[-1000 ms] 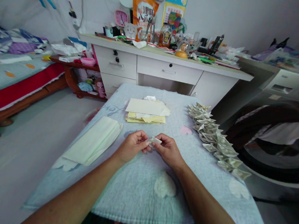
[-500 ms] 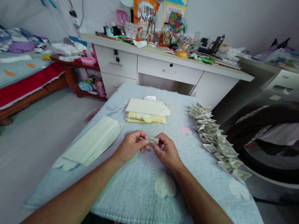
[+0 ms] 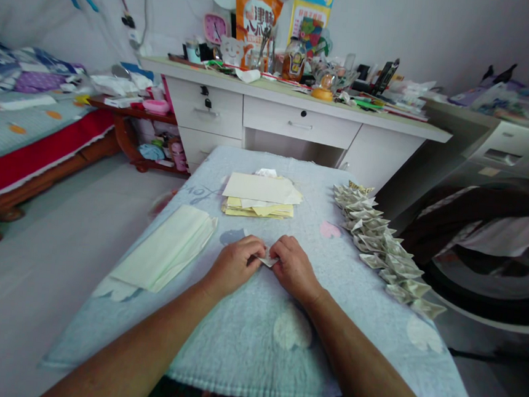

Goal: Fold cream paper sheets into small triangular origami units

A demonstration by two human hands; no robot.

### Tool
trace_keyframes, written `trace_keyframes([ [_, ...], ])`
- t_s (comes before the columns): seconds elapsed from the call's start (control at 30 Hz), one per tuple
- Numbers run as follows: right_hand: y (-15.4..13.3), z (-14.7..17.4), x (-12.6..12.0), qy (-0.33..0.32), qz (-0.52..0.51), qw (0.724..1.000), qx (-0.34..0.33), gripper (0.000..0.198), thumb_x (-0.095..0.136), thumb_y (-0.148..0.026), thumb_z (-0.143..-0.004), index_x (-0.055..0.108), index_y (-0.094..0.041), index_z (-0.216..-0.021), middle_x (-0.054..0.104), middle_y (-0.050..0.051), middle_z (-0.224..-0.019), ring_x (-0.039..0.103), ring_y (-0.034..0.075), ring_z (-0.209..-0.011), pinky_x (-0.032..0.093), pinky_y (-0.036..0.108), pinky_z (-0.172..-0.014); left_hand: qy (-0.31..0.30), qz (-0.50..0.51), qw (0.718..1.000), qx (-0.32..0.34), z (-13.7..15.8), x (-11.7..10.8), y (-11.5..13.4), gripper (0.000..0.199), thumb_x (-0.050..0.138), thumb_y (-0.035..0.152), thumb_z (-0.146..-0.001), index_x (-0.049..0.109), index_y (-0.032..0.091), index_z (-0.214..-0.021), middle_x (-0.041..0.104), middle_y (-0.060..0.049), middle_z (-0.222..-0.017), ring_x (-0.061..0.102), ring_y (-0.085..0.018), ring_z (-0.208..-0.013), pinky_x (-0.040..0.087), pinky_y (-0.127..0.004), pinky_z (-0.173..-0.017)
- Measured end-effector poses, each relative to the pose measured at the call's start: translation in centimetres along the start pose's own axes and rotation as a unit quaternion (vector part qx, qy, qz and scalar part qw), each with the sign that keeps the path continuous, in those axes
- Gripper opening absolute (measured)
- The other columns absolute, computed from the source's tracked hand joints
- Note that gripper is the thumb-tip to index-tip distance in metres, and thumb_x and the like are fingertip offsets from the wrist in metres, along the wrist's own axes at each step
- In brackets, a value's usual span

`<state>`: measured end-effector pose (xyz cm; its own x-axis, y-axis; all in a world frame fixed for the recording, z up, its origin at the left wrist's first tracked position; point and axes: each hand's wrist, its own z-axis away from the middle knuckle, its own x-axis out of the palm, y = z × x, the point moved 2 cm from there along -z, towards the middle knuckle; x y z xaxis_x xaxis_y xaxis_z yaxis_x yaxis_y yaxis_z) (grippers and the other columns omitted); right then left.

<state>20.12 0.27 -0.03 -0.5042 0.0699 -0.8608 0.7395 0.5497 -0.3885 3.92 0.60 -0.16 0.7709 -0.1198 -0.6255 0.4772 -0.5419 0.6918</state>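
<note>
the small pale grey folded paper piece shows a pointed lower edge. fingers of the left hand and right hand pinch its ends, partly hiding it.

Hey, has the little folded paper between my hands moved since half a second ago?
Yes, slightly: the folded paper sits lower in view, farther below the paper stack, which stays put. Whether lowered or drawn nearer you, I can't tell.

Papers, folded pieces on blue cloth
</note>
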Motion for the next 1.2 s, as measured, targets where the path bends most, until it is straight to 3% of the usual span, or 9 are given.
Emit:
trace_keyframes([
  [0.2,0.12,0.2,0.04,-0.058,-0.006,0.998,-0.028,0.021,0.055,-0.002,-0.073,0.06,-0.018,-0.085,0.056,0.004,-0.088,0.048,0.018,-0.087,0.037,0.029,-0.08,-0.043,-0.075,0.996,0.017,0.4,-0.14,-0.33,0.017,0.057,0.003,-0.077,0.063,0.019,-0.077,0.063,-0.001,-0.093,0.057,-0.015,-0.088,0.044,-0.028,-0.08],
  [0.47,0.59,0.43,-0.44,-0.054,-0.047,0.997,-0.033,0.015,0.06,-0.007,-0.079,0.067,-0.018,-0.087,0.06,0.004,-0.089,0.051,0.017,-0.089,0.038,0.029,-0.082,-0.063,-0.165,0.984,0.031,0.52,-0.73,0.06,0.011,0.061,0.015,-0.082,0.071,0.021,-0.082,0.065,-0.002,-0.081,0.052,-0.019,-0.083,0.042,-0.032,-0.076],
  [0.93,0.78,0.22,-0.45,-0.058,-0.048,0.995,0.068,0.002,0.068,-0.02,-0.082,0.069,-0.021,-0.083,0.062,0.002,-0.088,0.048,0.017,-0.089,0.032,0.031,-0.082,-0.067,-0.147,0.986,-0.026,0.15,-0.74,-0.01,0.01,0.063,0.02,-0.082,0.066,0.018,-0.072,0.063,-0.002,-0.074,0.052,-0.019,-0.08,0.039,-0.031,-0.073],
  [1.2,0.6,-0.08,-0.75,-0.074,-0.053,0.989,0.115,0.009,0.062,-0.024,-0.087,0.069,-0.021,-0.083,0.061,0.003,-0.087,0.048,0.018,-0.089,0.03,0.031,-0.081,-0.056,-0.14,0.987,-0.049,-0.07,-0.67,-0.57,0.016,0.057,0.023,-0.084,0.067,0.019,-0.072,0.063,-0.002,-0.076,0.052,-0.019,-0.08,0.038,-0.032,-0.076],
])
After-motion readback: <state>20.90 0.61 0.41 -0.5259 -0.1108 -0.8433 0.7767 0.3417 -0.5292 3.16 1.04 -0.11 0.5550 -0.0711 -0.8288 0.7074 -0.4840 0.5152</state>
